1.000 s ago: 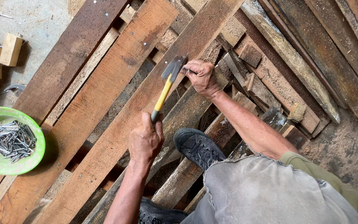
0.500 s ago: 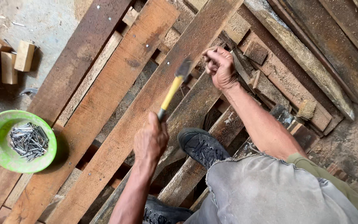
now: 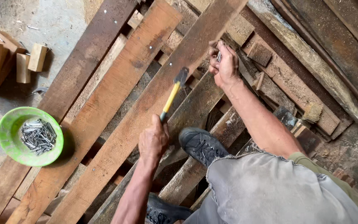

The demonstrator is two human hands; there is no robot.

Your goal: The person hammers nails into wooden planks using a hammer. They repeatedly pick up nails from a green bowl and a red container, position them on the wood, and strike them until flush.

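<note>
Rough, sawdusted planks slanting across concrete. Left hand clamped on yellow-handled hammer, dark head over middle plank; right hand closed around nails. Green bowl far left.

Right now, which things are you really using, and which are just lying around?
In use:
- hammer with the yellow handle, in the left hand
- nails pinched in the right hand
- long plank under the hammer head
- green bowl of spare nails

Just lying about:
- small wood blocks on the concrete floor
- loose offcuts and scrap boards on the right
</note>
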